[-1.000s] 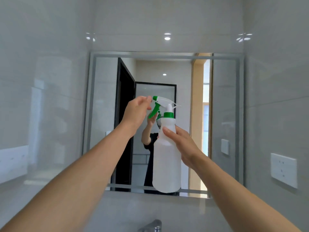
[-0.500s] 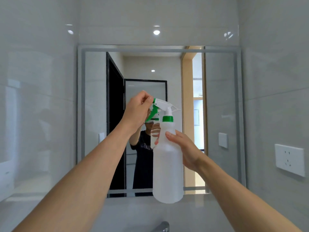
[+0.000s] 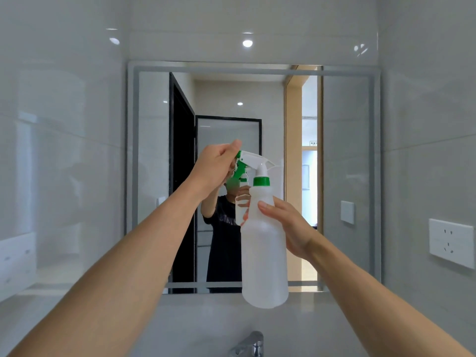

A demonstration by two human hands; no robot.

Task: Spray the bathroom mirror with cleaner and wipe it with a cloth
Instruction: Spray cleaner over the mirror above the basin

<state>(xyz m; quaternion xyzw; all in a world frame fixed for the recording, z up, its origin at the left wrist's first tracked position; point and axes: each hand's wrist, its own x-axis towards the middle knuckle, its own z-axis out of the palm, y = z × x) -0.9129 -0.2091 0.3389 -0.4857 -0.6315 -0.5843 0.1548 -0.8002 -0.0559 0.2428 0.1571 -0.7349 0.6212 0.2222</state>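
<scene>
A translucent white spray bottle [image 3: 264,253] with a green collar and a white-and-green trigger head is held upright in front of the wall mirror [image 3: 345,150]. My right hand [image 3: 286,228] grips the bottle's upper body from the right. My left hand [image 3: 216,168] pinches the green nozzle tip at the front of the trigger head. The nozzle points left, along the mirror. The mirror reflects me holding the bottle. No cloth is in view.
A chrome faucet [image 3: 251,345] shows at the bottom edge, below the mirror. A white wall socket [image 3: 450,242] is on the right tiled wall. Glossy grey tiles surround the mirror, and a white shelf edge [image 3: 15,256] sits low on the left wall.
My head has shifted, so the mirror sits differently in view. Both hands have kept their hold on the bottle and its nozzle, with the bottle sitting slightly lower in view.
</scene>
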